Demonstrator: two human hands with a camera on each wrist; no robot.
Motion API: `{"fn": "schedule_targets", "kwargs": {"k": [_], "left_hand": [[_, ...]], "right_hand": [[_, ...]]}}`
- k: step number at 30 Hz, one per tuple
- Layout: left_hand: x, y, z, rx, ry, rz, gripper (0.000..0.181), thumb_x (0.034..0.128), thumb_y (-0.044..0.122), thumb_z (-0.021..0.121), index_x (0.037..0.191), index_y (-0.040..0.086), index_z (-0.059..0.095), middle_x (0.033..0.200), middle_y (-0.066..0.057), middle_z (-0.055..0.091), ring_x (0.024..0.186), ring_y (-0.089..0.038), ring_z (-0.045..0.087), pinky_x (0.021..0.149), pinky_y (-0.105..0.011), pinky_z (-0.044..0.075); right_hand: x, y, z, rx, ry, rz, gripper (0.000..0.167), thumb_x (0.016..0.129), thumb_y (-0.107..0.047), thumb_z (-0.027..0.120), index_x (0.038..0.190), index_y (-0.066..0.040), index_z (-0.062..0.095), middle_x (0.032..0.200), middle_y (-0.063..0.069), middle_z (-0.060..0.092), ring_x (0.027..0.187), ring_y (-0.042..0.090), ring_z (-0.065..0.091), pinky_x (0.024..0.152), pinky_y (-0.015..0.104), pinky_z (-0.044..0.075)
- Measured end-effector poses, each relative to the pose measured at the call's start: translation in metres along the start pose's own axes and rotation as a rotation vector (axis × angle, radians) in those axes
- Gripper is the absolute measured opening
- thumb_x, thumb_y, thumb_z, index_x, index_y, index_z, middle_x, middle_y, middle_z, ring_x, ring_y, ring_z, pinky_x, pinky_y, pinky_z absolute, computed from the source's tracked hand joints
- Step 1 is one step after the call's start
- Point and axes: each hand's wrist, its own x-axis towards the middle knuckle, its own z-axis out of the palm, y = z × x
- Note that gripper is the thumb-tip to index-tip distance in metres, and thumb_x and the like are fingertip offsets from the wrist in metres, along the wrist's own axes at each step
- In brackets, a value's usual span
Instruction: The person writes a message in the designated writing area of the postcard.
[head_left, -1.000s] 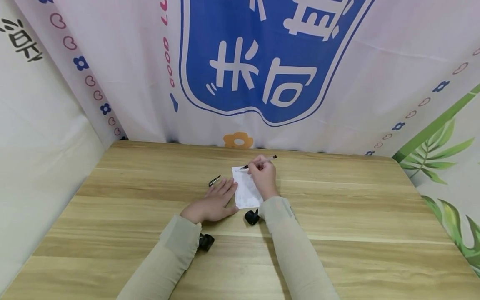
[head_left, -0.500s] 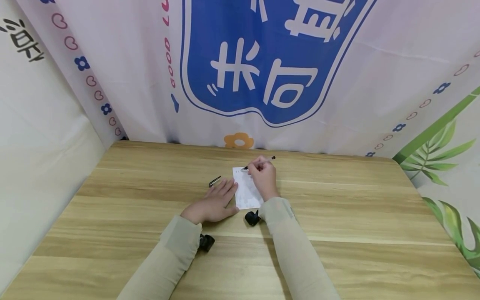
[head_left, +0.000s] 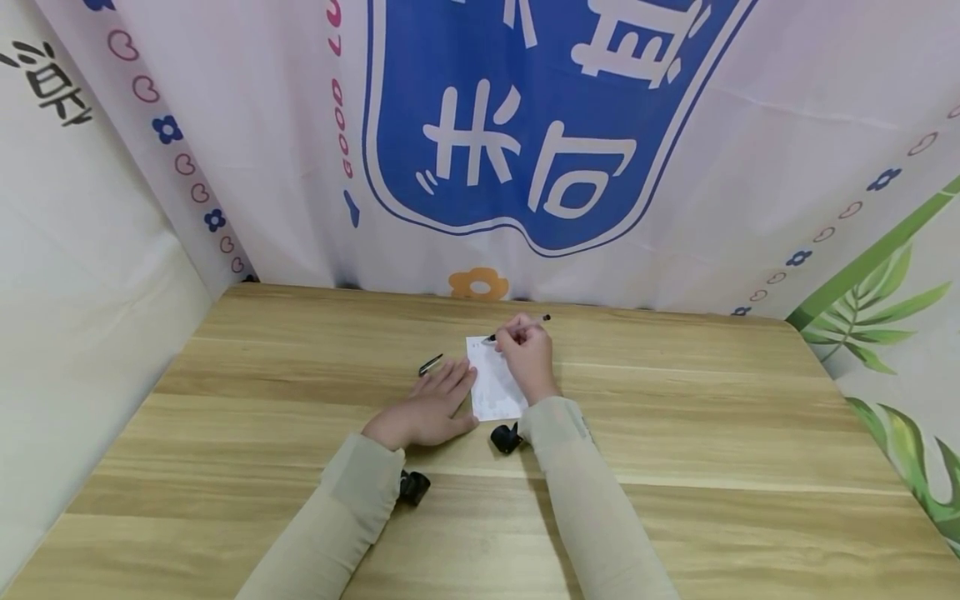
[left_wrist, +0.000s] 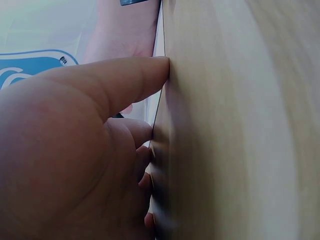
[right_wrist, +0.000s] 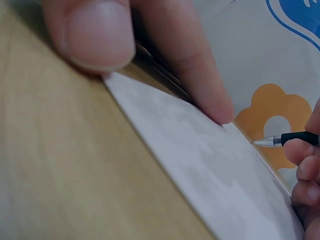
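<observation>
A small white sheet of paper [head_left: 495, 387] lies on the wooden table, with a few tiny marks near its top left. My right hand [head_left: 529, 358] pinches a pen [head_left: 537, 321] with a black grip, its tip at the upper part of the sheet; the right wrist view shows the pen [right_wrist: 270, 141] tip meeting the paper [right_wrist: 200, 155]. My left hand [head_left: 431, 410] lies with straight, spread fingers on the table, thumb and index fingertip on the paper's left edge. In the left wrist view the left hand [left_wrist: 65, 130] touches the tabletop with its fingertips.
A dark pen cap [head_left: 431, 364] lies just beyond the left fingers. Black wrist cameras sit at both cuffs, the left camera [head_left: 413, 487] and the right camera [head_left: 506, 437]. A printed curtain [head_left: 300, 208] hangs behind the table's [head_left: 712, 433] far edge.
The pen has shifted very slightly at the top of the paper, and small marks show left of its tip. The left hand stays in place.
</observation>
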Motion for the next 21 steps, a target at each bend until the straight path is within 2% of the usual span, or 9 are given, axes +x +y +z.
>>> {"fn": "schedule_targets", "kwargs": {"k": [6,15,21], "left_hand": [[0.0023,-0.0026,0.0028,-0.005,0.006,-0.019,0.076,0.1068,0.043,0.046,0.163,0.009,0.007,0.169,-0.007,-0.005,0.155,-0.027,-0.012,0.124,-0.05,-0.003],[0.0033,-0.0035,0.0044,-0.006,0.003,-0.014,0.077,0.1066,0.041,0.047,0.163,0.007,0.008,0.17,-0.009,-0.005,0.155,-0.028,-0.012,0.124,-0.051,-0.003],[0.0081,-0.0102,0.0088,0.001,0.009,-0.019,0.077,0.1062,0.047,0.045,0.163,0.012,0.005,0.169,-0.004,-0.008,0.154,-0.024,-0.014,0.124,-0.05,-0.003]], "right_hand": [[0.0001,-0.003,-0.0006,-0.016,-0.002,0.019,0.013,0.094,-0.011,0.062,0.082,-0.008,0.062,0.074,0.006,0.064,0.067,0.017,0.06,0.059,0.024,0.048],[-0.0005,-0.0005,-0.0009,-0.022,-0.008,0.027,0.013,0.095,-0.013,0.062,0.083,-0.008,0.062,0.074,0.006,0.065,0.068,0.017,0.06,0.06,0.025,0.048],[-0.0007,-0.0021,-0.0011,-0.021,-0.007,0.024,0.012,0.095,-0.012,0.062,0.083,-0.008,0.063,0.076,0.007,0.065,0.07,0.018,0.062,0.062,0.026,0.05]]}}
